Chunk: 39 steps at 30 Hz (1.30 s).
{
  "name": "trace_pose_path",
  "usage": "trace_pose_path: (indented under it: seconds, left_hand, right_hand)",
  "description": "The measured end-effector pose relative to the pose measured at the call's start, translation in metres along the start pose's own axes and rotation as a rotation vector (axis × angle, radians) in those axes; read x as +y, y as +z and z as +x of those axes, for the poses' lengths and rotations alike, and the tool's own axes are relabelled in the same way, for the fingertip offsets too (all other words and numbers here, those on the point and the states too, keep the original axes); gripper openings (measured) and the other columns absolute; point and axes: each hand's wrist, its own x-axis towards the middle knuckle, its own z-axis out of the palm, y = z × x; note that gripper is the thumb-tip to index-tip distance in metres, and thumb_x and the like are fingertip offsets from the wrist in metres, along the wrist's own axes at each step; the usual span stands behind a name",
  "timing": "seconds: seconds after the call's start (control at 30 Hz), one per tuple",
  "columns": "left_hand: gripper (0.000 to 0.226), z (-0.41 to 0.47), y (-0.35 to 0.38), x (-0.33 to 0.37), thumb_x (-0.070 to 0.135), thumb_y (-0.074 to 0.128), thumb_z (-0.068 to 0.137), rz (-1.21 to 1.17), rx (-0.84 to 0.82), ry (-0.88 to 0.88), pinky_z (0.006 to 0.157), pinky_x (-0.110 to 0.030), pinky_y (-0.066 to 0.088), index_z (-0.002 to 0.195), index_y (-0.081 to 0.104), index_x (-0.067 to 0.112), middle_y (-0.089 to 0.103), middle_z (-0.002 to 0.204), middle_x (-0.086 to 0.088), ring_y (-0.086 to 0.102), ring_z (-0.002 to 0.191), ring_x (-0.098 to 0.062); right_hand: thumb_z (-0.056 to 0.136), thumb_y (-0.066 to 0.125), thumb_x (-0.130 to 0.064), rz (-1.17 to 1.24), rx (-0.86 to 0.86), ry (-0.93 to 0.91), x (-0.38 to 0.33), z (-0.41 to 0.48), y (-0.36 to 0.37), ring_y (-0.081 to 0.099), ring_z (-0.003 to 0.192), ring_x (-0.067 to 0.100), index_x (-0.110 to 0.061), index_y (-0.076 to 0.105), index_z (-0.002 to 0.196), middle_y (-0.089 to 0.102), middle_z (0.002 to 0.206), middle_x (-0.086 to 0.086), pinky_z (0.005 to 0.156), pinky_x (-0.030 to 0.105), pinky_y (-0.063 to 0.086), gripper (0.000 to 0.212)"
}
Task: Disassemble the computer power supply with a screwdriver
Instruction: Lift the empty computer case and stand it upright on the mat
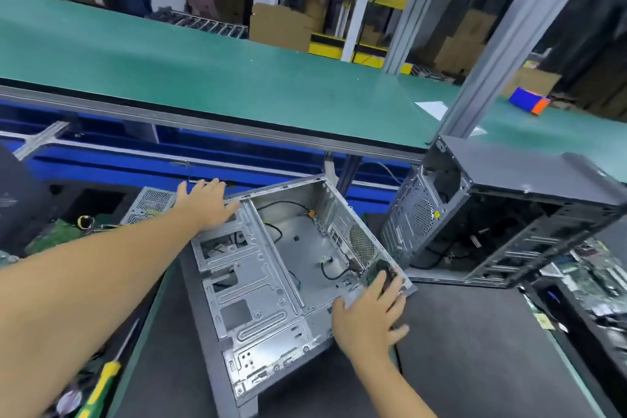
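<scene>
left hand (207,204) flat on open case (258,282) far corner; right hand (369,312) rests on right corner; screwdriver (101,387) lying left.

A: Computer cases?
B: Two: one silver bare-metal open chassis (281,268), one dark grey tower case (502,210).
A: Power supplies?
B: One perforated grey metal box (149,204).
A: Tools?
B: One yellow-and-green-handled screwdriver (101,383).
A: Hands?
B: Two, bare: left hand (203,204), right hand (368,312).
A: Rest?
B: One blue-and-orange box (529,101). Two grey aluminium posts (515,44). White paper sheets (432,109), one or two, cannot tell. Green circuit boards (587,270), several, too blurred to count.
</scene>
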Motion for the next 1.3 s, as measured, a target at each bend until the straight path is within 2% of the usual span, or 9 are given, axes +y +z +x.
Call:
trace_pose_path:
  seconds: [0.13,0.2,0.27,0.53,0.67,0.9,1.07,1.17,1.3]
  left_hand:
    - [0.063,0.018,0.014,0.003,0.062,0.025,0.099,-0.03,-0.04,0.06,0.112,-0.051,0.03,0.132,0.047,0.013,0.051,0.141,-0.007,0.05,0.126,-0.027]
    - [0.046,0.018,0.03,0.0,0.058,0.026,0.1,-0.03,0.086,0.094,0.086,-0.045,0.048,0.102,0.047,0.017,0.062,0.107,-0.006,0.059,0.088,-0.027]
    - [0.036,0.014,0.039,-0.001,0.051,0.029,0.102,-0.024,0.235,0.112,0.067,-0.039,0.043,0.09,0.041,0.018,0.056,0.086,-0.002,0.052,0.07,-0.026]
    - [0.035,0.009,0.034,0.002,0.044,0.028,0.103,-0.01,0.274,0.144,0.063,-0.037,0.039,0.089,0.042,0.015,0.052,0.082,-0.004,0.052,0.068,-0.026]
    - [0.035,0.006,0.034,0.002,0.043,0.028,0.103,0.012,0.29,0.158,0.064,-0.036,0.038,0.092,0.043,0.014,0.054,0.086,-0.005,0.051,0.071,-0.027]
    - [0.038,-0.002,0.034,-0.006,0.042,0.027,0.104,-0.005,0.286,0.129,0.067,-0.037,0.038,0.101,0.047,0.011,0.059,0.095,-0.009,0.053,0.077,-0.029]
    - [0.044,-0.03,0.044,-0.021,0.043,0.025,0.104,-0.039,0.268,-0.072,0.069,-0.038,0.041,0.109,0.05,0.007,0.061,0.104,-0.013,0.061,0.09,-0.031]
    - [0.042,-0.061,0.048,-0.031,0.045,0.026,0.104,-0.003,0.239,-0.172,0.053,-0.033,0.035,0.101,0.047,0.009,0.057,0.088,-0.006,0.057,0.07,-0.026]
    - [0.039,-0.102,0.051,-0.038,0.048,0.03,0.104,-0.004,0.163,-0.192,0.043,-0.03,0.024,0.087,0.033,0.014,0.04,0.064,0.002,0.051,0.053,-0.019]
  right_hand:
    - [0.088,0.05,-0.032,0.285,-0.017,0.099,-0.021,-0.016,0.017,-0.014,0.144,0.033,-0.027,-0.007,0.154,-0.021,0.16,-0.001,0.109,0.055,0.029,0.088]
    - [0.087,0.052,-0.026,0.38,0.051,0.142,-0.029,-0.018,0.026,-0.008,0.143,0.034,-0.025,0.005,0.155,-0.017,0.161,-0.003,0.102,0.047,0.039,0.083]
    - [0.087,0.053,-0.022,0.382,0.142,0.174,-0.034,-0.02,0.03,-0.001,0.143,0.033,-0.025,0.018,0.154,-0.008,0.162,-0.005,0.093,0.043,0.044,0.076]
    - [0.088,0.058,-0.012,0.233,0.187,0.153,-0.031,-0.018,0.038,0.007,0.142,0.04,-0.022,0.034,0.149,-0.001,0.163,0.005,0.11,0.042,0.026,0.066]
    - [0.086,0.054,-0.007,0.274,0.185,0.152,-0.031,-0.018,0.039,0.005,0.142,0.04,-0.021,0.038,0.146,-0.001,0.163,0.003,0.104,0.048,0.038,0.064]
    - [0.087,0.052,-0.008,0.263,0.159,0.119,-0.03,-0.012,0.038,0.002,0.143,0.038,-0.024,0.041,0.144,-0.004,0.163,0.001,0.107,0.048,0.035,0.06]
    - [0.086,0.052,-0.004,0.195,0.085,-0.087,-0.027,0.019,0.028,0.009,0.145,0.027,-0.022,0.046,0.14,0.006,0.162,0.005,0.117,0.042,0.018,0.057]
    - [0.081,0.051,0.005,0.127,0.01,-0.275,-0.028,0.053,0.016,0.014,0.147,0.02,-0.02,0.049,0.138,0.022,0.159,0.006,0.12,0.043,0.009,0.062]
    - [0.077,0.043,0.014,0.14,-0.093,-0.432,-0.033,0.102,0.002,0.025,0.143,0.03,-0.024,0.051,0.138,0.024,0.159,-0.002,0.111,0.052,0.033,0.072]
